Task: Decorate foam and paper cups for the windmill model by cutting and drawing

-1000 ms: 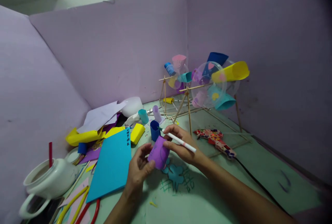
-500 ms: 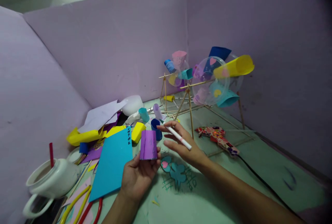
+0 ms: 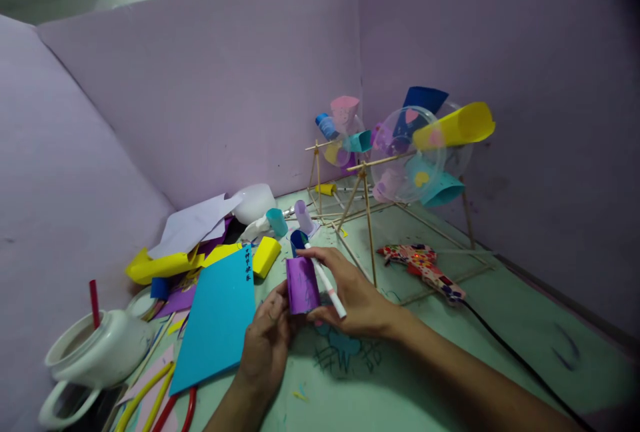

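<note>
A purple paper tube (image 3: 303,287) is held up above the table, with pen lines on its side. My left hand (image 3: 266,335) is closed at its left edge, fingertips against the paper. On the other side my right hand (image 3: 353,295) spans the tube, index finger at the top rim and thumb at the bottom. A white marker (image 3: 327,282) is tucked in that same hand, its tip pointing up past the rim. Behind the tube stands a dark blue paper tube (image 3: 299,240). Below my hands lies a blue flower-shaped cutout (image 3: 344,345), partly covered.
Two stick frames carry clear wheels with coloured paper cups, one wheel (image 3: 407,155) nearer. A patterned glue gun (image 3: 423,269) with a cord lies at right. At left are a blue card (image 3: 217,319), a white teapot (image 3: 103,345) and a yellow block (image 3: 267,257).
The purple tube has shifted right and turned slightly. My right hand has come down onto it, still with the marker, and my left hand has moved to its left edge.
</note>
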`<state>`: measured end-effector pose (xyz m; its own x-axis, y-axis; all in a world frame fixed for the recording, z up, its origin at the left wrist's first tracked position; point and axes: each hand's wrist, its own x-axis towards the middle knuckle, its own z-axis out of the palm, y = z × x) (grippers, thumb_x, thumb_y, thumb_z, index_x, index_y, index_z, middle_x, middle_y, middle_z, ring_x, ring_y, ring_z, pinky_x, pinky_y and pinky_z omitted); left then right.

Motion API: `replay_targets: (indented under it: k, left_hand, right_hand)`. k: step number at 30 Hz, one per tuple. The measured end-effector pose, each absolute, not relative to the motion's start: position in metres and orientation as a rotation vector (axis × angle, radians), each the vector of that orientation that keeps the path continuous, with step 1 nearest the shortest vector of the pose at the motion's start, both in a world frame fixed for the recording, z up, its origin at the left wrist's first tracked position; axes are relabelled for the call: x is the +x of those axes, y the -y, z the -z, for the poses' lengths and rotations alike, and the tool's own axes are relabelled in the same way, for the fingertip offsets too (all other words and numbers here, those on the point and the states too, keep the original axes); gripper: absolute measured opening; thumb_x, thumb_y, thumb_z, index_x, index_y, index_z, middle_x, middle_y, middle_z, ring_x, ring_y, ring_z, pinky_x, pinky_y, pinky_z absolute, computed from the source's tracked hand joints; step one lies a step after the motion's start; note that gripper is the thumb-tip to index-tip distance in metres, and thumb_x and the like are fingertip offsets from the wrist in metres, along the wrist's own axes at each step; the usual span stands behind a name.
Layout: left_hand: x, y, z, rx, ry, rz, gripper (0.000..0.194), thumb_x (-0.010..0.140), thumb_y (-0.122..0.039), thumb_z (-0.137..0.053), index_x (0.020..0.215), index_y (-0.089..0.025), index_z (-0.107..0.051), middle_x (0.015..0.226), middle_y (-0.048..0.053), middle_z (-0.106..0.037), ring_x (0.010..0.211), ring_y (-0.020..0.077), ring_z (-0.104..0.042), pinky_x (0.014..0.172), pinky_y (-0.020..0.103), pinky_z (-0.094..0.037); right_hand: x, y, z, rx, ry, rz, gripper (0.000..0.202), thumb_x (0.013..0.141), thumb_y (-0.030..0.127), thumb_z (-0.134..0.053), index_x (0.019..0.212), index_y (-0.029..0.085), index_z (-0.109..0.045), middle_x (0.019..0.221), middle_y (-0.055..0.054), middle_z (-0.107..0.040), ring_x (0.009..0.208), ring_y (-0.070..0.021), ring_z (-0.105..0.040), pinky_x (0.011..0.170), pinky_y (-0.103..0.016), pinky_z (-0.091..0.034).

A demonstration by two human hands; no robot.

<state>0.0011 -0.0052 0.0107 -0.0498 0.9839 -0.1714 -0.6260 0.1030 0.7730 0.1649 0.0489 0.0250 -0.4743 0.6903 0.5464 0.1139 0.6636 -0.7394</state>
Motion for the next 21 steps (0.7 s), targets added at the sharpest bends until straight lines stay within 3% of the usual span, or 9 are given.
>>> replay_targets:
  k: [5,12,17,21]
  left_hand:
    - [-0.0017,0.0062,-0.0078,0.638,-0.964,-1.36,0.056,0.062,-0.021,-0.078,0.115,-0.015,-0.06,0.102,0.01,-0.071,0.086,0.0232,-0.068,0.075,0.03,-0.054]
    - [0.0019,0.0043,-0.0158,0.475,-0.923,-1.419,0.038,0.06,-0.011,-0.072,0.098,-0.011,-0.067,0.088,0.009,-0.073,0.075,0.0193,-0.067,0.069,0.027,-0.055]
    - [0.0013,0.0063,-0.0167,0.5,-0.92,-1.414,0.042,0.061,-0.012,-0.072,0.103,-0.012,-0.066,0.093,0.009,-0.072,0.081,0.0212,-0.067,0.073,0.029,-0.054]
    - [-0.0004,0.0066,-0.0118,0.582,-0.908,-1.332,0.057,0.059,-0.016,-0.077,0.113,-0.012,-0.06,0.1,0.012,-0.07,0.086,0.0254,-0.067,0.078,0.034,-0.053]
  right_hand:
    - [0.1653,-0.0497,-0.0214,-0.553,2.093,-0.798,0.08,0.062,0.025,-0.078,0.131,0.017,-0.039,0.128,-0.017,-0.049,0.118,-0.0316,-0.048,0.101,-0.047,-0.038]
    - [0.1635,-0.0514,-0.017,-0.516,2.003,-0.969,0.087,0.061,0.025,-0.081,0.134,0.027,-0.036,0.136,-0.012,-0.045,0.124,-0.0318,-0.045,0.105,-0.048,-0.033]
    - [0.1627,-0.0511,-0.0192,-0.521,1.982,-0.997,0.08,0.062,0.02,-0.079,0.131,0.027,-0.039,0.129,-0.01,-0.05,0.119,-0.0305,-0.049,0.102,-0.046,-0.037]
    - [0.1624,-0.0526,-0.0167,-0.525,1.976,-1.0,0.077,0.064,0.021,-0.077,0.13,0.027,-0.039,0.131,-0.011,-0.049,0.12,-0.0298,-0.049,0.101,-0.046,-0.038]
